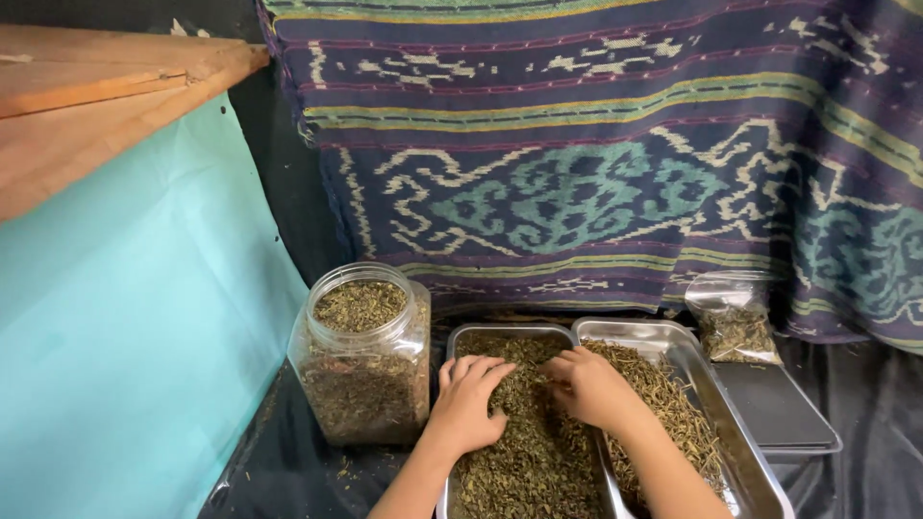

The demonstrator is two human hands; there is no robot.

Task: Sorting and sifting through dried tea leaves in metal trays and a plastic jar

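A woven cloth (596, 163) hung across the back, dark blue with yellow stripes and teal and cream figures, and it filled most of what I saw. To my left stood a teal sheet (125, 365), with bare wooden boards (87, 106) slanting above it. Below lay the counter (288, 471), covered in black sheeting and flecked with stray bits of leaf.

Two steel trays sat side by side before me, touching along their long edges. The right tray (731, 423) was the larger and held long, stalky dried herbs (673, 404). The left tray (461, 334) was filled with finer, crumbled leaves (529, 461). Just left of the trays stood a clear plastic jar (363, 356), lid off, nearly full of the same dry green matter. On the far right a flat dark scale (774, 408) lay just beside the right tray, and behind it a small clear bag (735, 317) of herbs leaned against the cloth.

My left hand (468, 404) rested palm down on the crumbled leaves in the left tray, fingers loosely spread and curled a little into the heap, gripping nothing that I could make out. My right hand (588, 384) lay over the seam where the two trays met, fingers bent and pointing toward the left hand, their tips down among the leaves; whether they pinched anything I could not tell. The two hands were close together, nearly touching at the fingertips.
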